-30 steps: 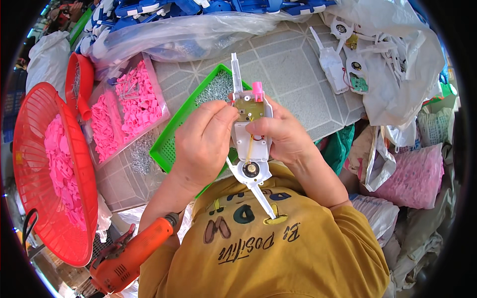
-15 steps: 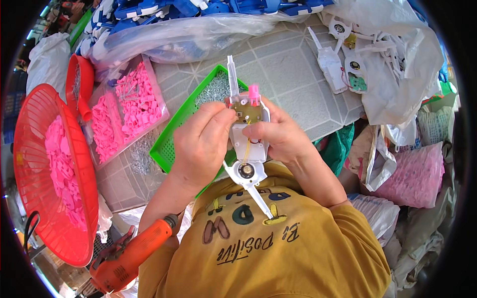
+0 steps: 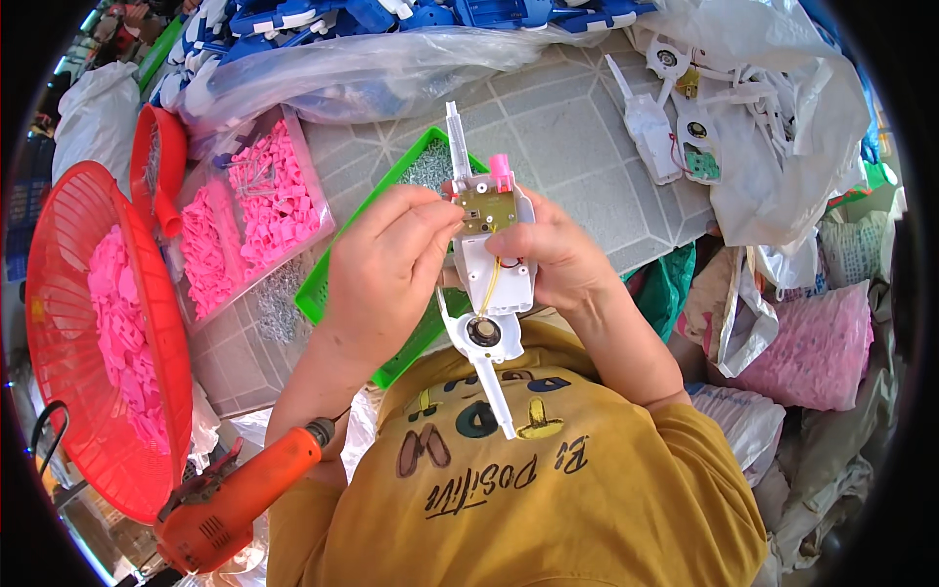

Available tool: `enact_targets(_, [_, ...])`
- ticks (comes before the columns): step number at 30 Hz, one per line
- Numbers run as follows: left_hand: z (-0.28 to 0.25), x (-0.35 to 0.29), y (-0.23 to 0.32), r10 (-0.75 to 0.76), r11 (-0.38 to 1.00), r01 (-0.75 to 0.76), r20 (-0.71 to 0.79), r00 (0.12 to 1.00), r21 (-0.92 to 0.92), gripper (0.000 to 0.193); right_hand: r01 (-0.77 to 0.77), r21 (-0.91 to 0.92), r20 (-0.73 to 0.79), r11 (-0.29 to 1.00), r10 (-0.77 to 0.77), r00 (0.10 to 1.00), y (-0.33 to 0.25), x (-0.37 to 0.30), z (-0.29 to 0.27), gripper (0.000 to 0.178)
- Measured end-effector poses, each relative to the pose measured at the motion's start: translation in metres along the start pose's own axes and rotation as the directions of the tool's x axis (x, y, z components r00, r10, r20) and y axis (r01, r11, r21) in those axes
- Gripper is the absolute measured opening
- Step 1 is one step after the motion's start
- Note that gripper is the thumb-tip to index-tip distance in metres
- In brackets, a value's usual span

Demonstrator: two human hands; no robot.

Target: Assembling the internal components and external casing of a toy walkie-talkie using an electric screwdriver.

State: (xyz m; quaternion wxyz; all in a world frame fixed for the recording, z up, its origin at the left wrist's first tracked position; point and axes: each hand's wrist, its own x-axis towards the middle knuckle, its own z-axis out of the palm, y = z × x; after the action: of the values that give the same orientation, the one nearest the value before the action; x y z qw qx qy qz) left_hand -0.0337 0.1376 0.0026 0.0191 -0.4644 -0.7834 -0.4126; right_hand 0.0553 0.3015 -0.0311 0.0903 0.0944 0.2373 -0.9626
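Note:
My right hand point(image 3: 559, 249) grips a white plastic toy housing point(image 3: 507, 286) from its right side, thumb lying across the front. A tan circuit board point(image 3: 489, 207), thin yellow wires and a small round black speaker point(image 3: 483, 332) sit in the housing, which has long arms at both ends. A pink plastic piece point(image 3: 500, 172) stands up at the board's upper right corner. At the board's left edge, the fingertips of my left hand point(image 3: 386, 259) are pinched together; what they hold is too small to make out. Beneath the hands lies a green basket point(image 3: 344, 235) of small metal screws.
An orange power drill point(image 3: 240, 504) is at lower left, beside a red basket point(image 3: 161, 342) of pink parts. Pink pieces fill a clear tray point(image 3: 318, 220). More white housings point(image 3: 646, 132) lie at upper right by a plastic bag point(image 3: 812, 147). Blue parts point(image 3: 499, 12) line the back.
The housing has tilted slightly, its lower arm swinging left. My left hand stays pinched at the board's edge, and the drill has shifted a little left and down.

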Motion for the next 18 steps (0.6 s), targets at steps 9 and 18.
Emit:
enact_targets(9, [-0.002, 0.002, 0.004, -0.021, 0.998, 0.018, 0.051, 0.998, 0.052, 0.012, 0.054, -0.129, -0.004, 0.99, -0.055, 0.998, 0.002, 0.001, 0.001, 0.058])
enact_targets(18, [0.001, 0.0, -0.019, -0.428, 0.763, 0.314, -0.077, 0.901, -0.566, 0.024, 0.087, -0.02, -0.09, 0.996, -0.089, 0.992, -0.004, 0.008, 0.009, 0.057])
